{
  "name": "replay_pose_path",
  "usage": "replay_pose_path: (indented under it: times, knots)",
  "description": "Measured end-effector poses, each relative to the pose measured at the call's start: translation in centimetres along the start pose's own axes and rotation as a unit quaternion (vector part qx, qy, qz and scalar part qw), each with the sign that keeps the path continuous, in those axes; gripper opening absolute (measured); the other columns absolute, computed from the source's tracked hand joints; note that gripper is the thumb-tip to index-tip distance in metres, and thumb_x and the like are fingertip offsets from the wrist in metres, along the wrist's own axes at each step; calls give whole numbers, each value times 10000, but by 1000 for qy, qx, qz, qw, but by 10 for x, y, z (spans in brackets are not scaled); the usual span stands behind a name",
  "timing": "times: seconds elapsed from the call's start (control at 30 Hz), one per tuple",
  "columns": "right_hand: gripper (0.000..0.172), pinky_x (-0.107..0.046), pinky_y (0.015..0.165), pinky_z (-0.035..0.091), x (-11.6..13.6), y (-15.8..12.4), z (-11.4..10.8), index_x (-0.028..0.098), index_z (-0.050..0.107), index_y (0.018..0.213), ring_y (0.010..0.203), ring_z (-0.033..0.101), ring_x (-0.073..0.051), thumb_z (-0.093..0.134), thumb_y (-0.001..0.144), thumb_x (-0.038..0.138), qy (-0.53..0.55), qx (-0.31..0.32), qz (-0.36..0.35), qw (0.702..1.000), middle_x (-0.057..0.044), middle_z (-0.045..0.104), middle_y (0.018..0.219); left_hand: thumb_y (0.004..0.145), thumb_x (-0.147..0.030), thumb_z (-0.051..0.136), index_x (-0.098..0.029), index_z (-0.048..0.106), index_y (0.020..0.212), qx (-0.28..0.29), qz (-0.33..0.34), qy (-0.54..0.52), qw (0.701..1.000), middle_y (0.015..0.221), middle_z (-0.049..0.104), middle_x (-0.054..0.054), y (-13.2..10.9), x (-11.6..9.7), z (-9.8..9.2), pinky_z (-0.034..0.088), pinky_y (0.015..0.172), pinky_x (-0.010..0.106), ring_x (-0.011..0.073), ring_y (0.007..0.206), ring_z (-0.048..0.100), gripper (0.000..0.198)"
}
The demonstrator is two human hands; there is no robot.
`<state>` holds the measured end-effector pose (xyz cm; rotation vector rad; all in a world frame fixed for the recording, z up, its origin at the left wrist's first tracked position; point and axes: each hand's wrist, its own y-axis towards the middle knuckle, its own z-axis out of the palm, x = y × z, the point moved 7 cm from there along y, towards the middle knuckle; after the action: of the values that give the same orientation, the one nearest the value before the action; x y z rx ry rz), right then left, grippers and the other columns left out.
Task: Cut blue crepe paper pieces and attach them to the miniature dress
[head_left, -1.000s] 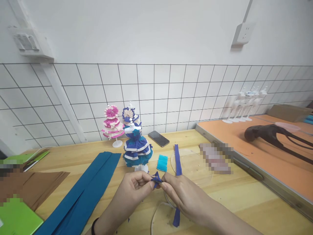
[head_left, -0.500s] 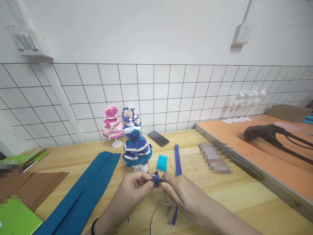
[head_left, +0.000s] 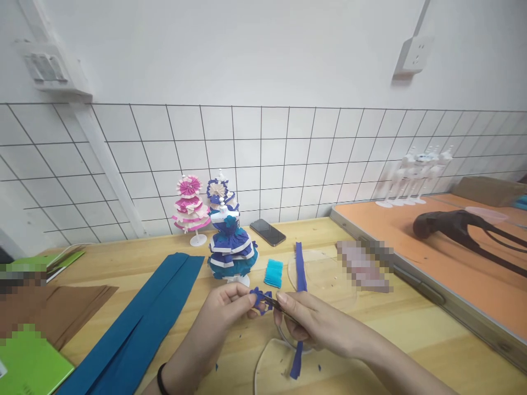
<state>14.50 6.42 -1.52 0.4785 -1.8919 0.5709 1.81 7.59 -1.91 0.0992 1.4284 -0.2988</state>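
Note:
My left hand pinches a small piece of dark blue crepe paper with notched, petal-like edges. My right hand is closed around a thin dark pointed tool. Its tip reaches left onto the blue paper; whether it is small scissors or tweezers I cannot tell. Behind my hands stands a small white dress form in a blue and teal ruffled paper dress. Blue paper strips lie beside and below my right hand, and a pleated turquoise paper piece rests near the dress.
Pink and blue-cream paper dresses stand at the back, near a phone. Teal paper and brown paper lie left. Clear round discs sit at right, beside a raised orange board bearing a dark tool and white dress forms.
The blue paper has turned in my left fingers and shows more of its notched edge. My right hand has drawn back slightly, exposing the dark tool. The view has shifted a little.

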Motion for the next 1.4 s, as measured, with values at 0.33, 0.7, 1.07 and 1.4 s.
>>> replay_pose_path:
  times: [0.33,0.7,1.07,1.4]
  knots:
    - [427,-150,346,189,-4,-13,-16,131,564,678,406,253,-43,434,787,523,-59,121,40,990,70,314,483,677,-254,604,-136,585,635,-15,-32,-40,999,756,655,75,-3,-1,0,424,717,287,183,782,574,127]
    - [212,-168,436,282,11,-1,-12,160,533,905,485,377,-62,518,791,338,23,-39,-56,997,30,536,638,650,-297,631,-136,580,571,19,-36,19,999,603,644,26,-3,13,16,401,628,248,133,607,553,186]
    - [188,-214,636,420,16,0,-4,141,560,723,687,567,-131,457,822,264,22,-26,-93,995,-14,608,714,679,-263,609,-128,593,610,62,-24,49,997,648,678,54,-4,11,20,426,632,250,146,635,590,152]
    - [172,-203,586,418,15,-2,-4,139,583,715,635,561,-115,448,804,198,47,-9,-94,994,-7,619,700,681,-262,612,-132,602,598,72,-18,44,996,630,673,43,-4,9,24,437,657,254,158,660,605,155]
